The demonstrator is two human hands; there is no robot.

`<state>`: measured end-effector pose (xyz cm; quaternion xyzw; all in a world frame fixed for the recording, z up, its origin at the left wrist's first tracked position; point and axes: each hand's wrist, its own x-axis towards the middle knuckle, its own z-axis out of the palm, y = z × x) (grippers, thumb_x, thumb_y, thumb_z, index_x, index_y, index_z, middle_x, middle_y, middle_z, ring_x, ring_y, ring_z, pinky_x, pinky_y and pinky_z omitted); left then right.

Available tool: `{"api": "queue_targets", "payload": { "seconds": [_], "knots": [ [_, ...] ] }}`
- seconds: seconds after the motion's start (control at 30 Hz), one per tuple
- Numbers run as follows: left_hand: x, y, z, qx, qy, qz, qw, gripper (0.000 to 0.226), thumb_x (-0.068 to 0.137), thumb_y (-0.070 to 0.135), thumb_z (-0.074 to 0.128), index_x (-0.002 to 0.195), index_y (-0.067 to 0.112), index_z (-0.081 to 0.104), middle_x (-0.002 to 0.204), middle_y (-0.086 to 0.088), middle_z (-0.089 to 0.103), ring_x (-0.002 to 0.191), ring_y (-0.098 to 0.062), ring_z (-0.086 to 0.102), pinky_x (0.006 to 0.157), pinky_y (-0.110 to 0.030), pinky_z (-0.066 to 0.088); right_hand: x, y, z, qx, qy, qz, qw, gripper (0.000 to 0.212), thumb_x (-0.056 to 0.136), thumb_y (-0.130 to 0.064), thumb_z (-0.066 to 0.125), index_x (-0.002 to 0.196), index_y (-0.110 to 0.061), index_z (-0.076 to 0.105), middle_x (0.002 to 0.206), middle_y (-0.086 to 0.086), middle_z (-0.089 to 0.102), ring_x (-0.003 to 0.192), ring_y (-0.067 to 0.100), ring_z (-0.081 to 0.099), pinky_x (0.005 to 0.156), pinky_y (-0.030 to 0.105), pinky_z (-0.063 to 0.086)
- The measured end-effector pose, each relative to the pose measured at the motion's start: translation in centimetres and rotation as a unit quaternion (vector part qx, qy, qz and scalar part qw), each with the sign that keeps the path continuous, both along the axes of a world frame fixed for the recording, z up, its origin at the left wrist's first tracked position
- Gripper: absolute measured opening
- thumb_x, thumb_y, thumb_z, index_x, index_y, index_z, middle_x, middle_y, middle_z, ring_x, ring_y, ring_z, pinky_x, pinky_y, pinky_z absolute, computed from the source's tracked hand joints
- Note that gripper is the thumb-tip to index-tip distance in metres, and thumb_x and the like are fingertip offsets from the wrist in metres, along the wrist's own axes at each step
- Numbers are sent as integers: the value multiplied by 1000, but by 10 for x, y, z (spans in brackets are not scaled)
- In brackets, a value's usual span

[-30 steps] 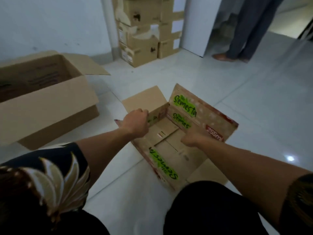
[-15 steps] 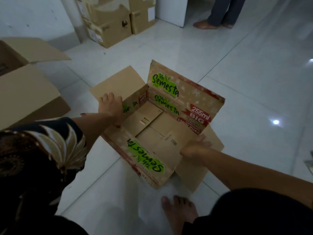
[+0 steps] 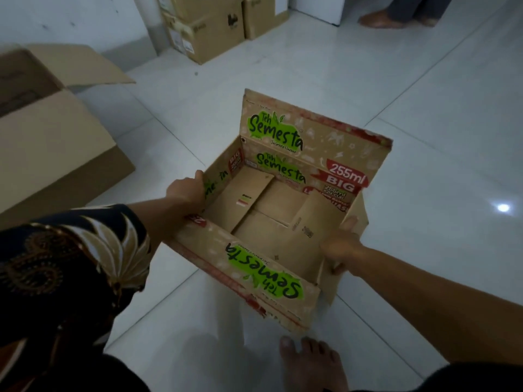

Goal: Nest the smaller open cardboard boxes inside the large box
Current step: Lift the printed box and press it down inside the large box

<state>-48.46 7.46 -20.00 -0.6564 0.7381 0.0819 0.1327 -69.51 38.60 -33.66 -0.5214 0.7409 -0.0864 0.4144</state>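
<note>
Printed carton (image 3: pixel 271 219): open top facing up, held at frame centre above the white tiled floor (image 3: pixel 424 114); long axis runs from 7 o'clock to 1 o'clock, tall printed flap upright on the far side. Left hand (image 3: pixel 185 190): clamped on the carton's left end wall. Right hand (image 3: pixel 341 246): clamped on the right end flap. Large plain box (image 3: pixel 53 142): open, at 10 o'clock, well apart. Stacked cartons (image 3: pixel 209 26): at 12 o'clock, against the wall.

Between your fingers (image 3: pixel 198 176) the Semesta box (image 3: pixel 271 219) is open and bare inside. Left of them, clear floor (image 3: pixel 158 137) runs to the large box (image 3: pixel 51 142). Its raised flap (image 3: pixel 311 128) blocks beyond.
</note>
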Motion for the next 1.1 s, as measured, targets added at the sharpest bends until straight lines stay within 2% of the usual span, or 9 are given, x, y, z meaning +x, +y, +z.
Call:
{"api": "queue_targets", "payload": {
  "seconds": [0.17, 0.27, 0.33, 0.4, 0.47, 0.57, 0.83, 0.97, 1.1],
  "knots": [
    [22, 24, 6, 35, -7, 33, 999, 47, 95, 25, 52, 131, 5, 30, 89, -11, 57, 76, -25, 55, 63, -38, 46, -24, 12, -31, -57, -27, -59, 996, 24, 87, -42, 53, 82, -23, 66, 58, 11, 61, 43, 28, 55, 53, 38, 44],
    [34, 47, 3, 54, 16, 82, 995, 50, 93, 22, 56, 132, 4, 29, 107, -17, 62, 83, -28, 58, 67, -38, 47, -41, -73, 112, -50, -121, -102, 986, 33, 89, -21, 55, 70, 3, 67, 52, 24, 57, 43, 36, 60, 48, 51, 54],
    [40, 63, -3, 55, 32, 113, 992, 50, 90, 22, 59, 129, 6, 30, 110, -17, 62, 93, -33, 63, 71, -40, 51, -63, -171, 222, 25, 25, -39, 999, 19, 91, -1, 59, 90, 17, 62, 80, 30, 60, 83, 53, 67, 71, 62, 56],
    [42, 75, -8, 52, 42, 144, 987, 48, 89, 20, 59, 127, 6, 32, 111, -18, 62, 98, -35, 64, 73, -41, 50, -91, -226, 216, 142, 146, 22, 979, 44, 98, -19, 60, 133, 6, 51, 125, 30, 54, 113, 52, 60, 76, 54, 60],
    [41, 81, -11, 49, 52, 168, 983, 46, 90, 18, 58, 126, 6, 33, 112, -18, 61, 101, -36, 63, 72, -41, 48, -105, -266, 212, 238, 224, 126, 937, 60, 99, -30, 59, 148, -1, 38, 153, 25, 36, 119, 47, 60, 57, 42, 63],
    [38, 85, -11, 35, 68, 193, 978, 41, 91, 16, 54, 126, 5, 35, 113, -19, 61, 104, -38, 62, 74, -42, 47, -97, -278, 186, 302, 179, 126, 928, 54, 97, -18, 62, 143, 5, 44, 152, 27, 37, 104, 43, 68, 45, 36, 59],
    [36, 99, -15, 21, 71, 265, 961, 56, 91, 18, 54, 138, 1, 28, 118, -21, 61, 108, -39, 61, 83, -44, 50, -72, -274, 138, 120, 203, 55, 970, 58, 93, -6, 60, 140, 9, 30, 112, 25, 60, 79, 39, 67, 38, 44, 52],
    [35, 127, -17, 36, 65, 316, 946, 68, 88, 19, 56, 142, -1, 21, 118, -19, 63, 109, -37, 61, 84, -43, 50, -59, -275, 135, -56, 281, 105, 952, 41, 94, -15, 57, 128, -3, 40, 119, 21, 61, 102, 39, 61, 69, 38, 44],
    [39, 152, -12, 44, 85, 374, 923, 56, 87, 23, 61, 132, 6, 32, 113, -15, 63, 104, -34, 63, 78, -40, 51, -43, -280, 129, -95, 263, 124, 952, 37, 94, -13, 55, 127, -4, 41, 114, 23, 62, 105, 42, 61, 70, 38, 43]
  ]
}}
